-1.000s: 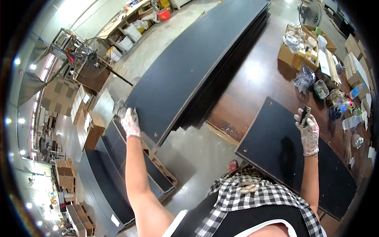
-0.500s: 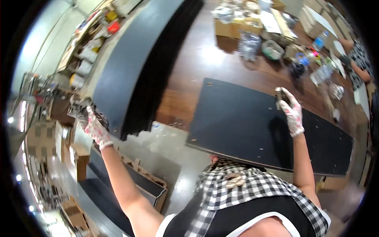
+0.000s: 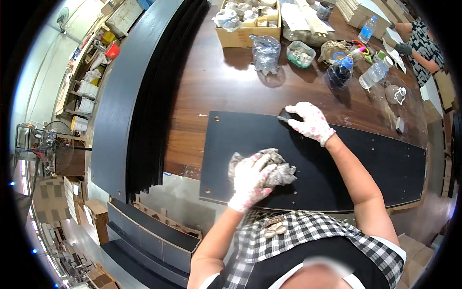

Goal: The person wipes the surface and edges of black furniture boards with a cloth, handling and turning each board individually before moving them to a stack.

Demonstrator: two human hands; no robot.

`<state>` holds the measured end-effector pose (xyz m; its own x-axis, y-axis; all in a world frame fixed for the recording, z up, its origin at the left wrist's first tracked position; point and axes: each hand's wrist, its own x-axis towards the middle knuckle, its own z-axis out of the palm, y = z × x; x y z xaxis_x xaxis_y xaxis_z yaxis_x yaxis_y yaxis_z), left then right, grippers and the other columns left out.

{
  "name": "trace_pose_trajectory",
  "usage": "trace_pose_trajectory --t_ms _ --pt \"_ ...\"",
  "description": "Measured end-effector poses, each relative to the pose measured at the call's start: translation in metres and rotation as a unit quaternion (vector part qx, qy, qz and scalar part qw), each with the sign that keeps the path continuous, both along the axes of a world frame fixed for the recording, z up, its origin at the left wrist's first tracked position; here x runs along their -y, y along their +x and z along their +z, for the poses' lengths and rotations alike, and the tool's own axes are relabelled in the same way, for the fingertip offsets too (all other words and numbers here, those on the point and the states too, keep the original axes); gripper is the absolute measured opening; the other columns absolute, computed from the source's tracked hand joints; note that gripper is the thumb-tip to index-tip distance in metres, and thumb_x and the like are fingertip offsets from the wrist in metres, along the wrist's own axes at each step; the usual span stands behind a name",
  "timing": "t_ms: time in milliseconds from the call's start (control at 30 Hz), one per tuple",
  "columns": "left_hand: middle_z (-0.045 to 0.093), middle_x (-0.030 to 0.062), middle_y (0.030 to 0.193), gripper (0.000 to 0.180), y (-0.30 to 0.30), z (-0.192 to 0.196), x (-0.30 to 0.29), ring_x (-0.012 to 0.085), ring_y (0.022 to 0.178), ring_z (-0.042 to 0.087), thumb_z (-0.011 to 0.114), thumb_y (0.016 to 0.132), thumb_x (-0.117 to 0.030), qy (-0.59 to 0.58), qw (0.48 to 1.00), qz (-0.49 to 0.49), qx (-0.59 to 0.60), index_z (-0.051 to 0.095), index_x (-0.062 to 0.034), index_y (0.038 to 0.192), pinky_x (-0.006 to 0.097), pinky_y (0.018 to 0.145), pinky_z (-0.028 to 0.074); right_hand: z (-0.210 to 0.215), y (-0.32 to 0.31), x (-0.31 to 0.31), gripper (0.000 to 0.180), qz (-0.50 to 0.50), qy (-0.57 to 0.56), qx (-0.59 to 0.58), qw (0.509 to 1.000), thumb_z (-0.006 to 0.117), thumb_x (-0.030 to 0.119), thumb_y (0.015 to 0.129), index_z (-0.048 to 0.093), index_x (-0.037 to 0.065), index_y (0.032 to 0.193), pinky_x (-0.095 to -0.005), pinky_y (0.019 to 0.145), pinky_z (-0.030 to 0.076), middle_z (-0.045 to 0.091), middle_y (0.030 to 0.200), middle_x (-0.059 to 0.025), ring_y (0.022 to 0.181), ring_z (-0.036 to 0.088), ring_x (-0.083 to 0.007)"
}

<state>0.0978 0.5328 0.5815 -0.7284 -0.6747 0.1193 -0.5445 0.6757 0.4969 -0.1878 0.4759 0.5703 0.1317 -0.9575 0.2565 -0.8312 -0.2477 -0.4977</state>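
The black panel [image 3: 313,180] lies flat in front of me on the brown table [image 3: 216,91], its squarer end to my left and its long near edge just by my checked apron [image 3: 313,229]. Near the left part of it, my left hand [image 3: 250,180], in a white glove with pink spots, has its fingers bent over a crumpled grey rag [image 3: 280,171], clutching it down against the surface. My right hand [image 3: 310,123], gloved alike, pinches a small dark block [image 3: 290,116] between thumb and fingers at the far edge; I can't tell whether the block touches the panel. Left of the panel, well apart, stands a stack of dark boards [image 3: 125,82]. Beyond my hands sit a carton [image 3: 250,37] of odds and ends, a clear plastic bag [image 3: 266,53], a plastic tub [image 3: 301,54], a jug of dark liquid [image 3: 338,74] and a clear bottle [image 3: 375,73]. At far right is a co-worker's dark-gloved hand [image 3: 403,49]. Off to the left, past the boards, are a fan [image 3: 57,147] and a red bucket [image 3: 112,50].
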Motion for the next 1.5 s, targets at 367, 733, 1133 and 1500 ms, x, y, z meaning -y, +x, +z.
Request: trace_pose_trajectory --t_ms 367,733,1133,1500 --pt "0.053 0.007 0.135 0.064 -0.017 0.008 0.018 0.0283 0.127 0.046 0.078 0.065 -0.031 0.079 0.992 -0.09 0.03 0.061 -0.0151 0.125 0.048 0.101 0.037 -0.003 0.15 0.125 0.035 0.086 0.033 0.008 0.996 0.062 0.033 0.083 0.065 0.007 0.106 -0.0448 0.085 0.049 0.062 0.097 -0.0157 0.097 0.059 -0.0355" --pt "0.052 0.0096 0.133 0.065 -0.021 -0.002 0.031 0.029 0.122 0.049 0.076 0.066 -0.023 0.12 0.98 -0.155 -0.025 0.057 -0.0137 0.128 0.048 0.095 0.039 0.026 0.093 0.058 0.032 0.005 -0.004 -0.016 1.0 0.066 0.028 0.082 0.065 0.009 0.108 -0.0423 0.073 0.049 0.061 0.082 -0.0127 0.081 0.061 -0.0325" --pt "0.053 0.0086 0.131 0.065 -0.023 0.018 0.044 0.029 0.116 0.05 0.075 0.069 -0.021 0.08 0.98 -0.182 0.031 0.056 -0.0121 0.13 0.047 0.094 0.039 0.034 -0.015 -0.024 0.026 -0.208 0.077 -0.109 0.969 0.059 0.031 0.083 0.068 0.012 0.099 -0.0444 0.077 0.05 0.065 0.083 -0.0124 0.082 0.062 -0.0327" --pt "0.057 0.007 0.128 0.067 -0.082 0.022 0.038 0.0302 0.108 0.053 0.076 0.064 -0.018 0.024 0.985 -0.165 0.052 0.058 -0.013 0.128 0.047 0.095 0.039 0.054 -0.117 -0.086 0.022 -0.381 0.155 -0.177 0.894 0.062 0.031 0.083 0.07 0.016 0.096 -0.0427 0.078 0.052 0.066 0.084 -0.0117 0.085 0.063 -0.0311"
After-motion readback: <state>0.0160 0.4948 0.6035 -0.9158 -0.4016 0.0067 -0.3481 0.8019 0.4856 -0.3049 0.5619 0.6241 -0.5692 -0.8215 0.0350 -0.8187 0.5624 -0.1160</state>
